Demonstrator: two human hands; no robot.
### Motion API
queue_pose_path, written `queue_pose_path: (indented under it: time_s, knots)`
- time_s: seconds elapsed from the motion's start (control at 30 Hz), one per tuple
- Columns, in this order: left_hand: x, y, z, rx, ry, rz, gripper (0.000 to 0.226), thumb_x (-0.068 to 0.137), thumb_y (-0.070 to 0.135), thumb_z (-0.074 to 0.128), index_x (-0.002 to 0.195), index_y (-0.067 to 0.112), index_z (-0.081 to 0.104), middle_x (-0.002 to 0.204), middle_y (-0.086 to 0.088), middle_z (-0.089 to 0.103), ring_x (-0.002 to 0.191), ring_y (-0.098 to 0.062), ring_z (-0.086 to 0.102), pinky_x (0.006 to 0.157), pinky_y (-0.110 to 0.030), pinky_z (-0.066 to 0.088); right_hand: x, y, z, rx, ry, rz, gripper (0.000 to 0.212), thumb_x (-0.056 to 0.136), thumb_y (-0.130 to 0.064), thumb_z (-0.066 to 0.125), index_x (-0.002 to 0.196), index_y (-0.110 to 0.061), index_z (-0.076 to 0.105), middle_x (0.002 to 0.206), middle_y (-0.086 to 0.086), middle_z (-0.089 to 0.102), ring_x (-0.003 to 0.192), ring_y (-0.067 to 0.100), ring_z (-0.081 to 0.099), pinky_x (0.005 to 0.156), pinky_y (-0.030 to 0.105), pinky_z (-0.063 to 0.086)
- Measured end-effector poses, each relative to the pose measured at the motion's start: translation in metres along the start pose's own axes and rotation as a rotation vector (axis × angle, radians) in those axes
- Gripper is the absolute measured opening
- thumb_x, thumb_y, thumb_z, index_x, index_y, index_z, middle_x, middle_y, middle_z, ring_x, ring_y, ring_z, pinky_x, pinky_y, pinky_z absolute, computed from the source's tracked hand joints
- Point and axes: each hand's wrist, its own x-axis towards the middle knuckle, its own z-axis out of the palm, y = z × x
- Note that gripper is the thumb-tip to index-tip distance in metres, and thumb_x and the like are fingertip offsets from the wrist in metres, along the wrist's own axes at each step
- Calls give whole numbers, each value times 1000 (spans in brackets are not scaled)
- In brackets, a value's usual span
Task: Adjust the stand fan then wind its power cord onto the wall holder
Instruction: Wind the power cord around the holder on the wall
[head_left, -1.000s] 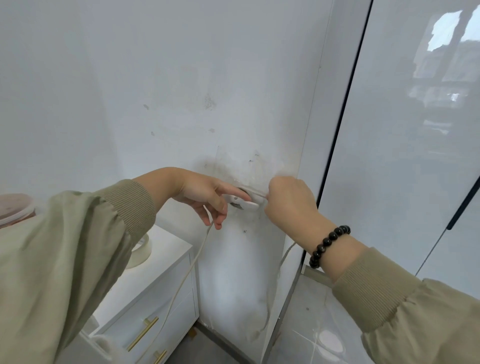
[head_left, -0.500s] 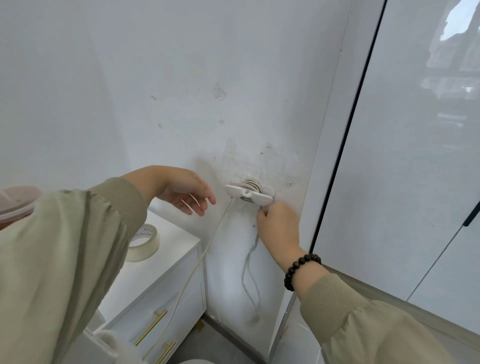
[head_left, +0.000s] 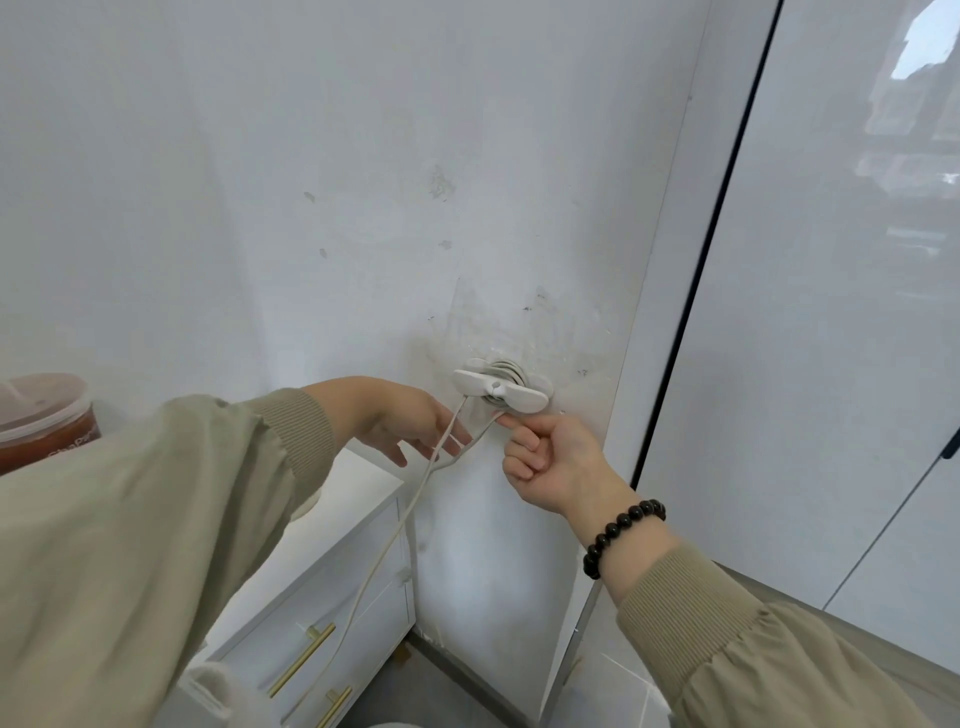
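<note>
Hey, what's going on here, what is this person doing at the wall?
A person is winding a white power cord onto a holder stuck to the wall. Several turns already sit around the holder's hub. The right hand pinches the cord just below the holder, guiding it. The left hand is open beside the cord, with the loose length running down past a white cabinet. The fan itself is out of view.
</note>
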Motion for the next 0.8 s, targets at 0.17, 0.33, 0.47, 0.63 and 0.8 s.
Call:
queue_pose_path:
  time_s: [0.17,0.33,0.47,0.63,0.8]
  knots:
    - [0,1,0,60,59,6,14,93,9,49,97,18,59,109,5,68,110,-10,55,105,-46,33,-8,-6,-5,-75,-55,3,25,90,-7,32,97,-2,55,37,0,35,26,11,23,33,17,17]
    - [8,3,-3,44,422,158,20,91,10,53,72,15,54,68,0,63,61,-8,62,61,-24,40,-15,-17,4,-654,135,-169,20,88,-1,35,95,-5,53,43,5,49,26,11,32,34,15,26]
    - [11,12,-11,261,760,221,15,88,22,61,75,14,59,75,0,57,75,-20,53,68,-27,39,-25,-26,8,-1310,367,-538,23,81,-5,40,77,-2,62,65,11,64,46,24,57,45,28,47]
    - [8,15,-12,510,902,138,30,90,37,55,76,12,51,83,-5,54,77,-25,50,63,-31,35,-45,-16,17,-1975,606,-1148,17,88,-14,42,88,-7,57,85,5,55,68,27,49,55,30,33]
    - [3,21,-21,425,963,242,19,93,22,53,78,11,55,93,-11,62,86,-28,56,69,-32,40,-26,-15,22,-2058,356,-1250,25,84,-6,46,104,-7,60,105,7,52,91,27,52,62,29,31]
